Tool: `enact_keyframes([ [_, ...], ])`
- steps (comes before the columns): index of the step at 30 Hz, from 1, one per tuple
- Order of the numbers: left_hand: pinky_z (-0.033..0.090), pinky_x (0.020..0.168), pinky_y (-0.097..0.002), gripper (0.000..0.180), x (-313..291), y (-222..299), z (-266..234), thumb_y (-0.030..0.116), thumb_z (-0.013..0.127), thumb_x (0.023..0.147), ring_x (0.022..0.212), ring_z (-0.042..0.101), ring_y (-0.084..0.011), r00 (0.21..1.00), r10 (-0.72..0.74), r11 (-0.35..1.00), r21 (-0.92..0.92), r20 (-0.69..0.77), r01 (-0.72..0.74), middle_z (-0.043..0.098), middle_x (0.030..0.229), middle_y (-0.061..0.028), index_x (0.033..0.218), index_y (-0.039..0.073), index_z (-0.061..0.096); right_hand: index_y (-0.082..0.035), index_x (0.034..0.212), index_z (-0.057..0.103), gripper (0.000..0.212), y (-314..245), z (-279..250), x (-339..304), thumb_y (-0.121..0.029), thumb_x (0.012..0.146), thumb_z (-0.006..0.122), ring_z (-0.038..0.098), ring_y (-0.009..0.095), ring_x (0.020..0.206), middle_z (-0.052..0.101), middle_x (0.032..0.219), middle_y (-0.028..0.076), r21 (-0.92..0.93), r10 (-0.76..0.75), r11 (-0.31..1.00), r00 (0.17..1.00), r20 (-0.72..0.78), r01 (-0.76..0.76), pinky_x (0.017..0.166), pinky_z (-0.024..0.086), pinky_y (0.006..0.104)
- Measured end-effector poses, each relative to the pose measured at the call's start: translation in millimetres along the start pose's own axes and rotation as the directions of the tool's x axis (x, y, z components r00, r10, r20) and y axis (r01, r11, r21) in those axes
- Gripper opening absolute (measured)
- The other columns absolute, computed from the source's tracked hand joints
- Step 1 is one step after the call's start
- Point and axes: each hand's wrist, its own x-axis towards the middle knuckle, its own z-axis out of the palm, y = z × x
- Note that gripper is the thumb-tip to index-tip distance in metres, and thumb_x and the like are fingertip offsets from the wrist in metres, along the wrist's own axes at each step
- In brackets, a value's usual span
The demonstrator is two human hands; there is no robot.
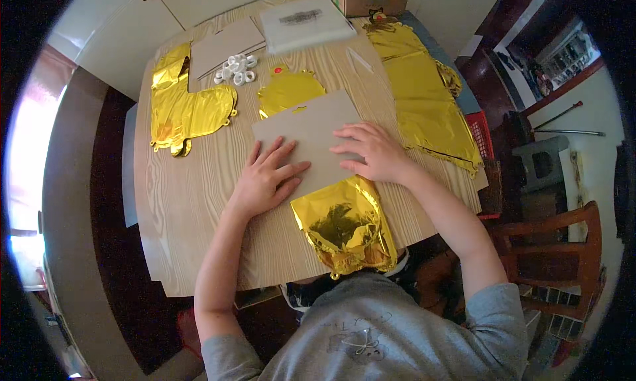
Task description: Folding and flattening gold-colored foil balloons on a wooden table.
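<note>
A grey cardboard sheet [317, 139] with a small slot near its far edge lies on top of a flat gold foil balloon. The balloon's near part [341, 215] sticks out toward me and hangs a little over the table edge; its far part [291, 89] shows beyond the sheet. My left hand [268, 179] rests with fingers spread on the sheet's left side. On the right side, my right hand [372, 150] lies flat with its fingers apart. Neither hand grips anything. The balloon's middle is hidden under the cardboard.
On the wooden table [192, 228], more gold foil balloons lie at left [192, 112] and right [427, 93]. Farther back are white tape rings [236, 69], stacked cardboard sheets [228, 44], clear plastic bags [308, 23] and a cardboard box [369, 2]. A wooden chair [556, 248] stands at right.
</note>
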Motion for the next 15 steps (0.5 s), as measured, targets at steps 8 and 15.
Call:
enact_keyframes([
  [8, 0.010, 0.115, -0.0584, 0.039, 0.5, 1.9, 2.4, 0.021, 0.055, 0.090, 0.142, 0.028, -0.0293, 0.994, 0.049, 0.999, 0.007, 0.097, -0.050, 0.042, 0.147, -0.0040, 0.129, 0.017, 0.056, -0.017, 0.111, 0.067, 0.035, 1.3, 0.9, 0.2, -0.027, 0.079, 0.072, 0.047, 0.027, 0.125, 0.056, 0.129, 0.006, -0.014, 0.001, 1.000, 1.000, 0.011, -0.001, 0.105, 0.036, 0.0426],
  [15, 0.011, 0.115, -0.0587, 0.039, 0.1, 1.7, 4.4, 0.019, 0.053, 0.091, 0.142, 0.029, -0.0269, 0.993, 0.050, 0.999, 0.002, 0.102, -0.051, 0.042, 0.147, -0.0041, 0.129, 0.020, 0.055, -0.018, 0.111, 0.067, 0.034, -1.5, -1.5, 0.3, -0.029, 0.079, 0.071, 0.047, 0.027, 0.125, 0.056, 0.129, 0.005, -0.009, 0.020, 1.000, 1.000, 0.016, -0.020, 0.104, 0.036, 0.0430],
])
